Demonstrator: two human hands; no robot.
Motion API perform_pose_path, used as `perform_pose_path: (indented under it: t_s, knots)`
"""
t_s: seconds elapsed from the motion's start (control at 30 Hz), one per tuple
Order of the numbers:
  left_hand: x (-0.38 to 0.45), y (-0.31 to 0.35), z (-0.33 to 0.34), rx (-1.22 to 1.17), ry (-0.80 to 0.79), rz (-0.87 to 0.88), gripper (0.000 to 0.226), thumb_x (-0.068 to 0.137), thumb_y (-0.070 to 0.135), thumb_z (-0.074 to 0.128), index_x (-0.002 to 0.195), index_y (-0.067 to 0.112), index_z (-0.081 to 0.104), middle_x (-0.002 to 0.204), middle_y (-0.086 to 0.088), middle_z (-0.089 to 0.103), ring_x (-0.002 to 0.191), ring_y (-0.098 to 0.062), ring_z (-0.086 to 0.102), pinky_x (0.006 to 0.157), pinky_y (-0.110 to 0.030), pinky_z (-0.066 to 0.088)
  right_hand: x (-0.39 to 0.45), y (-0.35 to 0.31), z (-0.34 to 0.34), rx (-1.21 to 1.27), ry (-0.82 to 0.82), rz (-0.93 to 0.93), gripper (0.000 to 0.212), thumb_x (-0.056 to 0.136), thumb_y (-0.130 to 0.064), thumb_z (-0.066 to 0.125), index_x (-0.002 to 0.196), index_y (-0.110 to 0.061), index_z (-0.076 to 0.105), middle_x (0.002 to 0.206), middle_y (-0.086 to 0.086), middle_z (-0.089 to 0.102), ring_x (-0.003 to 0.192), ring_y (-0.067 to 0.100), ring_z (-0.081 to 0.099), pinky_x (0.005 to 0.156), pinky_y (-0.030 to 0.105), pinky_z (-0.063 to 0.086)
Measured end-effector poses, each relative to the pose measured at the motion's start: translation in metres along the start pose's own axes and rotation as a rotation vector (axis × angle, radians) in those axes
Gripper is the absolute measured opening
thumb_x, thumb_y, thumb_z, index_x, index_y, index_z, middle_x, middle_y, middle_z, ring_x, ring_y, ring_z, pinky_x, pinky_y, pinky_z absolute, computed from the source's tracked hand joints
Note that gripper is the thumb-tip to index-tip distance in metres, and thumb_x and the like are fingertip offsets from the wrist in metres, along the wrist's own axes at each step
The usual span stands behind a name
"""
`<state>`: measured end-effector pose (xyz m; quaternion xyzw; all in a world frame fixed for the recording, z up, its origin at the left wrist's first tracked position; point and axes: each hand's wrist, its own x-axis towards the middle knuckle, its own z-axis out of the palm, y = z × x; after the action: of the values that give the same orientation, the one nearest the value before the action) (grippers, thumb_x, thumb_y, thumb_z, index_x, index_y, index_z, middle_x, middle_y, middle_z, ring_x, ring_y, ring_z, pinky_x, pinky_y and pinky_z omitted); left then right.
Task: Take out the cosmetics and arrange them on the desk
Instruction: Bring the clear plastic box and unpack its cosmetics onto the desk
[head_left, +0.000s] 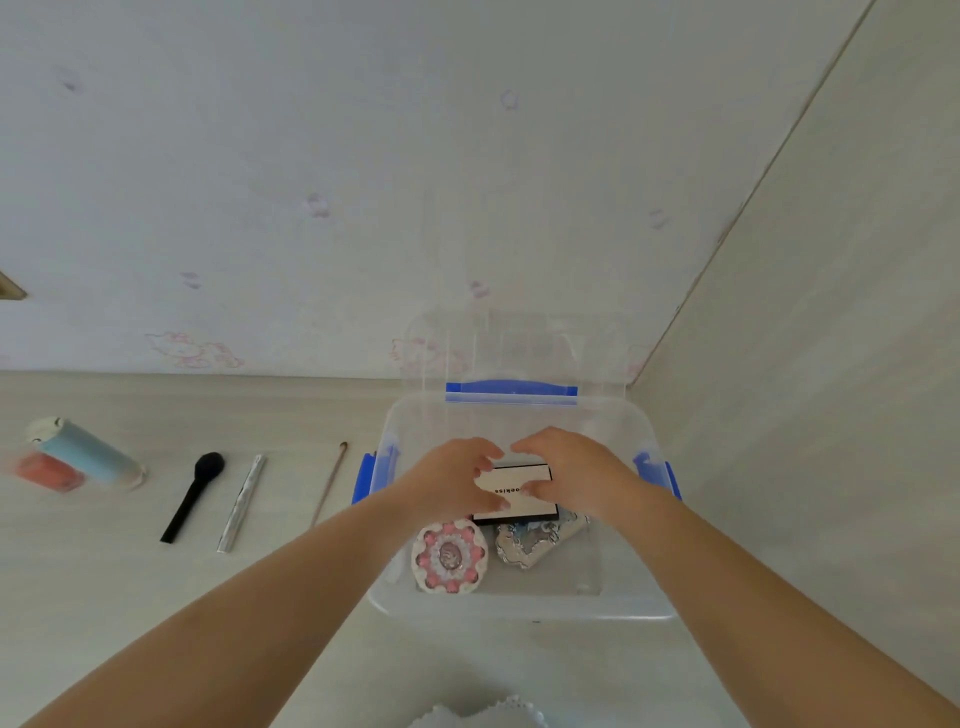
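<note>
A clear plastic storage box (519, 605) with blue latches stands open on the desk, its lid leaning against the wall. Inside, my left hand (454, 480) and my right hand (574, 473) both grip a flat white palette with a black border (524, 486), fingers curled over its edges. Below it in the box lie a round pink flower-patterned compact (450, 557) and a silver ornate compact (535, 540). On the desk to the left lie a thin brown stick (330, 483), a silver tube (241, 503), a black brush (193, 493), a pale blue bottle (85, 452) and an orange item (47, 470).
The box sits in the desk's right corner, close to the side wall (805, 364) and the patterned back wall. A white scalloped object (483, 714) shows at the bottom edge. Bare desk surface (130, 597) lies in front of the laid-out items.
</note>
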<state>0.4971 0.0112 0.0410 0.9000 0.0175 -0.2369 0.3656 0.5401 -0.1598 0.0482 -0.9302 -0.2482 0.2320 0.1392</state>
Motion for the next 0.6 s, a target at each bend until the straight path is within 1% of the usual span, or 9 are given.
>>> perform_pose_path:
  t_s: [0.1, 0.17, 0.23, 0.3, 0.37, 0.43, 0.5, 0.6]
  knots:
    - [0.003, -0.013, 0.012, 0.296, -0.104, -0.083, 0.067, 0.072, 0.034, 0.076, 0.131, 0.024, 0.047, 0.121, 0.002, 0.052, 0.109, -0.016, 0.052, 0.083, -0.022, 0.041, 0.008, 0.002, 0.011, -0.111, -0.091, -0.049, 0.054, 0.085, -0.031, 0.064, 0.136, -0.025, 0.046, 0.136, 0.001, 0.047, 0.123, 0.021, 0.047, 0.097, 0.034, 0.041]
    - [0.003, -0.017, 0.016, 0.436, -0.143, -0.098, 0.065, 0.074, 0.031, 0.073, 0.132, 0.023, 0.046, 0.123, -0.002, 0.049, 0.111, -0.02, 0.051, 0.082, -0.025, 0.041, 0.013, 0.003, 0.019, -0.188, -0.155, -0.061, 0.06, 0.084, -0.031, 0.064, 0.139, -0.023, 0.041, 0.14, 0.001, 0.043, 0.126, 0.023, 0.043, 0.099, 0.036, 0.041]
    - [0.002, -0.019, 0.018, 0.535, -0.158, -0.088, 0.058, 0.076, 0.028, 0.071, 0.129, 0.02, 0.048, 0.12, -0.005, 0.049, 0.111, -0.023, 0.05, 0.081, -0.029, 0.043, 0.015, 0.005, 0.027, -0.258, -0.186, -0.058, 0.064, 0.083, -0.034, 0.064, 0.14, -0.022, 0.039, 0.14, 0.002, 0.042, 0.125, 0.026, 0.042, 0.098, 0.039, 0.042]
    - [0.003, -0.02, 0.019, 0.604, -0.176, -0.078, 0.048, 0.075, 0.026, 0.072, 0.119, 0.017, 0.054, 0.115, -0.007, 0.051, 0.107, -0.024, 0.051, 0.077, -0.031, 0.044, 0.016, 0.007, 0.034, -0.304, -0.192, -0.055, 0.06, 0.081, -0.034, 0.065, 0.136, -0.022, 0.043, 0.135, 0.004, 0.045, 0.121, 0.028, 0.043, 0.094, 0.042, 0.044]
    - [0.003, -0.021, 0.021, 0.641, -0.194, -0.073, 0.044, 0.074, 0.024, 0.073, 0.113, 0.015, 0.055, 0.112, -0.008, 0.052, 0.105, -0.025, 0.052, 0.075, -0.032, 0.044, 0.017, 0.009, 0.038, -0.319, -0.18, -0.063, 0.057, 0.083, -0.034, 0.063, 0.136, -0.024, 0.045, 0.135, 0.005, 0.044, 0.122, 0.028, 0.041, 0.095, 0.041, 0.043]
    - [0.003, -0.022, 0.023, 0.662, -0.185, -0.071, 0.042, 0.075, 0.019, 0.07, 0.114, 0.014, 0.054, 0.111, -0.008, 0.053, 0.105, -0.026, 0.053, 0.073, -0.032, 0.043, 0.019, 0.011, 0.039, -0.317, -0.156, -0.072, 0.054, 0.084, -0.035, 0.062, 0.135, -0.027, 0.047, 0.137, 0.004, 0.043, 0.124, 0.027, 0.039, 0.097, 0.038, 0.039]
    - [0.003, -0.023, 0.024, 0.691, -0.173, -0.063, 0.041, 0.078, 0.014, 0.066, 0.115, 0.013, 0.051, 0.112, -0.009, 0.053, 0.106, -0.026, 0.053, 0.074, -0.033, 0.044, 0.022, 0.011, 0.04, -0.325, -0.126, -0.076, 0.052, 0.084, -0.036, 0.063, 0.133, -0.026, 0.049, 0.134, 0.004, 0.044, 0.121, 0.027, 0.041, 0.097, 0.037, 0.036]
    - [0.003, -0.023, 0.025, 0.737, -0.184, -0.072, 0.042, 0.08, 0.011, 0.064, 0.12, 0.013, 0.05, 0.115, -0.009, 0.051, 0.108, -0.026, 0.051, 0.073, -0.032, 0.042, 0.023, 0.01, 0.041, -0.297, -0.123, -0.066, 0.054, 0.083, -0.034, 0.065, 0.133, -0.023, 0.048, 0.13, 0.005, 0.044, 0.118, 0.026, 0.043, 0.097, 0.037, 0.036]
